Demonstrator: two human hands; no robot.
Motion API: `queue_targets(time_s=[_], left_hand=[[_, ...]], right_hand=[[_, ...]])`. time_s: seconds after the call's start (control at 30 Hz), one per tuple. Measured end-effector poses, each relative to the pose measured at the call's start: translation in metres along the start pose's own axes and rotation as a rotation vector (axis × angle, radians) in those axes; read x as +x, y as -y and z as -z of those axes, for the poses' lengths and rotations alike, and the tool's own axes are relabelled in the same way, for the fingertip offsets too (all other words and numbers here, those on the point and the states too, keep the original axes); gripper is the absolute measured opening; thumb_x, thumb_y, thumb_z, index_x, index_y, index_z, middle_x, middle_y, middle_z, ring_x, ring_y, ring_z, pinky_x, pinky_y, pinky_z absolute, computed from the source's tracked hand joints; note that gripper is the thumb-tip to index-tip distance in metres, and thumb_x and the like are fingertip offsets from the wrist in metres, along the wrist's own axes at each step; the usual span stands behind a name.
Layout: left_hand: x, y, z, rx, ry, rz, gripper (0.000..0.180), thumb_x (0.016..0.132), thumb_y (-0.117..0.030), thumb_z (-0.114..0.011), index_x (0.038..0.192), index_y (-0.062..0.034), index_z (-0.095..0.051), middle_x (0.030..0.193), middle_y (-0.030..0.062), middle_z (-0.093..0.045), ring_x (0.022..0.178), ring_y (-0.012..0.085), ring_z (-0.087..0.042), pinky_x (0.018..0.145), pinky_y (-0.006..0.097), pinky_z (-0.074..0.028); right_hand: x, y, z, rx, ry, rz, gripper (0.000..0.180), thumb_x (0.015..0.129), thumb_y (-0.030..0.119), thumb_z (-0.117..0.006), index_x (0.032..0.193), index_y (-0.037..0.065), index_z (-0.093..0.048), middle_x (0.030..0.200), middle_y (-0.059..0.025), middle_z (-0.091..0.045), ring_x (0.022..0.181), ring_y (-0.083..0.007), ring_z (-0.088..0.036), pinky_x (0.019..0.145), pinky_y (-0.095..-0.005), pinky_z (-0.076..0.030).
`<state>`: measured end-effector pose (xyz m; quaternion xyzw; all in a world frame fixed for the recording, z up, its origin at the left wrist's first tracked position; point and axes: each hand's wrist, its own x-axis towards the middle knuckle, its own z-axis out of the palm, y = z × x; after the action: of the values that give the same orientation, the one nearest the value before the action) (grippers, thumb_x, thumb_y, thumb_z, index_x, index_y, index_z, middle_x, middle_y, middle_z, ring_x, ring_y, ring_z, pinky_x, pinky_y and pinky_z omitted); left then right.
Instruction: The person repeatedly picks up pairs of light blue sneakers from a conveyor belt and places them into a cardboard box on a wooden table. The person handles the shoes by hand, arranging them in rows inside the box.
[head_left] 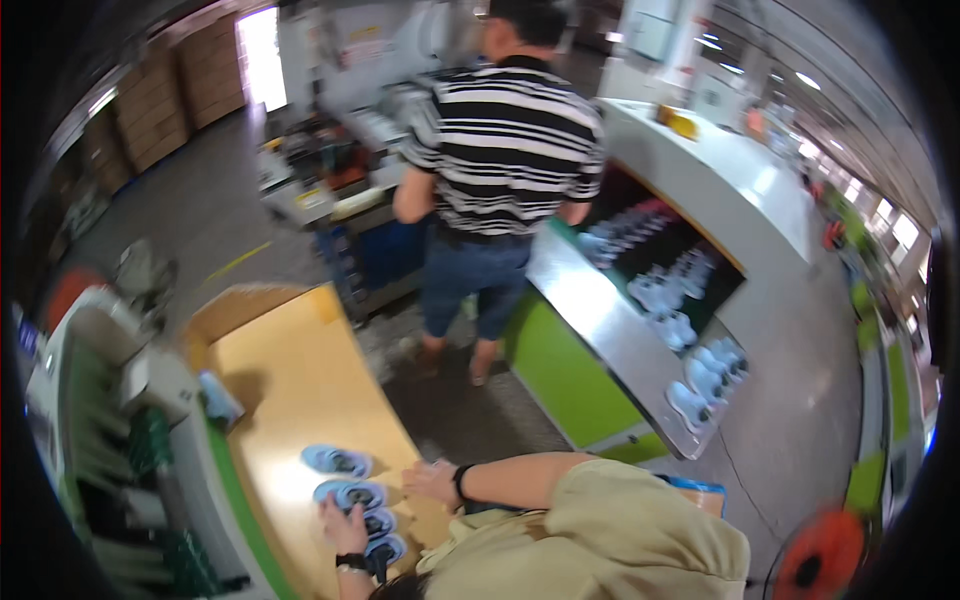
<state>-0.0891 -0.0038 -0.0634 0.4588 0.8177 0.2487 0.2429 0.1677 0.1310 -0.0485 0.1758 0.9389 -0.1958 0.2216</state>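
Note:
Several light blue shoes with dark insides sit in a row on a pale wooden tabletop (pixel 290 370). My left hand (pixel 343 528) has its thumb and fingers about the near end of one blue shoe (pixel 338 490), which stays on the table. Beyond it lies another blue shoe (pixel 325 459), apart from the hand. Two more stand closer to me, partly behind my left hand and wrist. My right hand (pixel 430 482) rests on the table's right edge, palm down with fingers stretched out, holding nothing.
A co-worker in a striped shirt (pixel 515 150) stands facing a machine ahead. To the right, a conveyor (pixel 600 310) with green side panels carries rows of pale shoes (pixel 690 400). A light blue and white object (pixel 220 398) stands at the table's left edge. An orange fan (pixel 820 550) is lower right.

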Motion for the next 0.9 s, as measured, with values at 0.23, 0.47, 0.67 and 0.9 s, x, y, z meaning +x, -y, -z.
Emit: queue_targets(time_s=[0.23,0.47,0.67,0.9], left_hand=[[-0.007,-0.029,0.007,0.09,0.005,0.054,0.078,0.089,-0.046,-0.068,0.151,-0.0107,-0.037,0.152,0.0275,-0.038,0.143,0.043,-0.033,0.113,0.065,-0.023],[-0.013,-0.036,0.004,0.023,-0.033,0.129,0.074,0.091,-0.044,-0.066,0.153,-0.0178,-0.035,0.155,0.0251,-0.032,0.142,0.0418,-0.034,0.113,0.066,-0.022],[-0.015,-0.047,0.008,-0.019,-0.045,0.162,0.073,0.091,-0.043,-0.066,0.153,-0.0194,-0.036,0.154,0.0223,-0.034,0.142,0.0402,-0.034,0.113,0.066,-0.023],[-0.021,-0.035,0.031,-0.248,-0.011,0.188,0.066,0.095,-0.043,-0.065,0.149,-0.0106,-0.044,0.149,0.0198,-0.046,0.139,0.0341,-0.043,0.115,0.055,-0.03]], right_hand=[[0.046,-0.086,0.085,0.395,-0.246,-0.103,0.047,0.079,0.033,-0.077,0.11,-0.002,-0.069,0.111,-0.0217,-0.069,0.107,-0.0395,-0.065,0.093,-0.0465,-0.053],[0.238,-0.101,0.21,0.258,-0.554,0.005,0.06,0.085,0.023,-0.075,0.134,-0.003,-0.053,0.134,-0.0264,-0.054,0.126,-0.0435,-0.05,0.108,-0.0465,-0.042],[0.387,0.013,0.265,0.047,-0.763,0.247,0.068,0.083,0.021,-0.075,0.142,0.001,-0.047,0.155,-0.0225,-0.035,0.144,-0.0388,-0.032,0.119,-0.0449,-0.03],[0.446,-0.017,0.226,0.015,-0.937,-0.075,0.091,0.076,0.022,-0.082,0.151,0.006,-0.034,0.158,-0.0147,-0.036,0.144,-0.0339,-0.037,0.112,-0.0511,-0.039]])
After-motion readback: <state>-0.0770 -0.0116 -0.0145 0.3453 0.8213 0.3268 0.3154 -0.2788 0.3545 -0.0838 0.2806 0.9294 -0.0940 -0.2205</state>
